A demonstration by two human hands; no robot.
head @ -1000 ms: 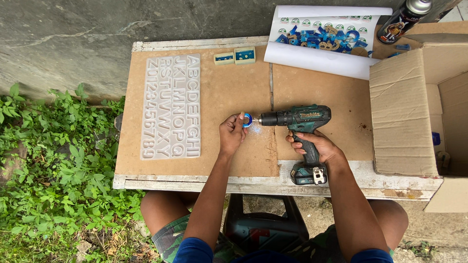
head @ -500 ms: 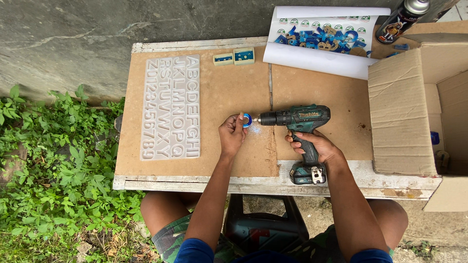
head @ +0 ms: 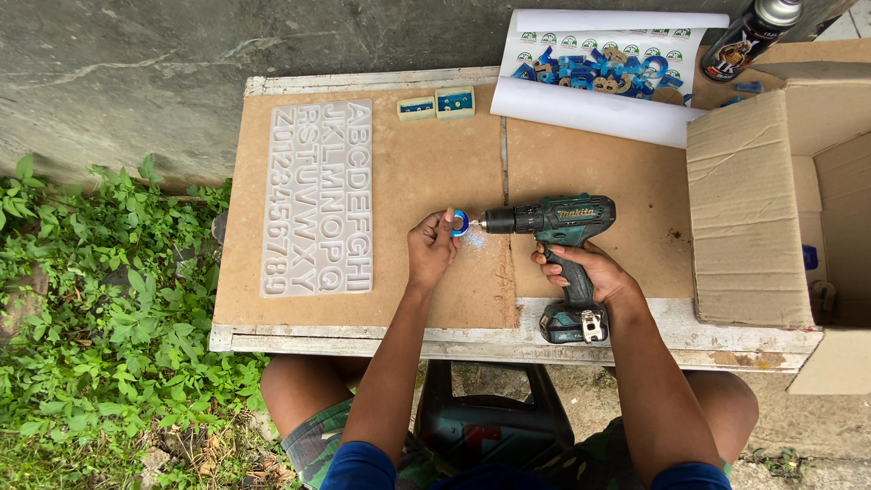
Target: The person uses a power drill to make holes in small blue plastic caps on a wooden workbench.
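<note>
My left hand (head: 430,249) pinches a small blue letter piece (head: 460,223) upright on the brown board (head: 399,172). My right hand (head: 585,270) grips the handle of a teal cordless drill (head: 558,222), which lies level and points left. The drill's tip touches the blue piece. Pale dust lies on the board just under the piece.
A white letter-and-number mould (head: 318,195) lies at the left of the board. Two small blocks (head: 435,104) sit at the back. A white sheet with several blue letters (head: 603,73), a spray can (head: 748,36) and an open cardboard box (head: 771,200) stand to the right. Plants (head: 100,318) grow at left.
</note>
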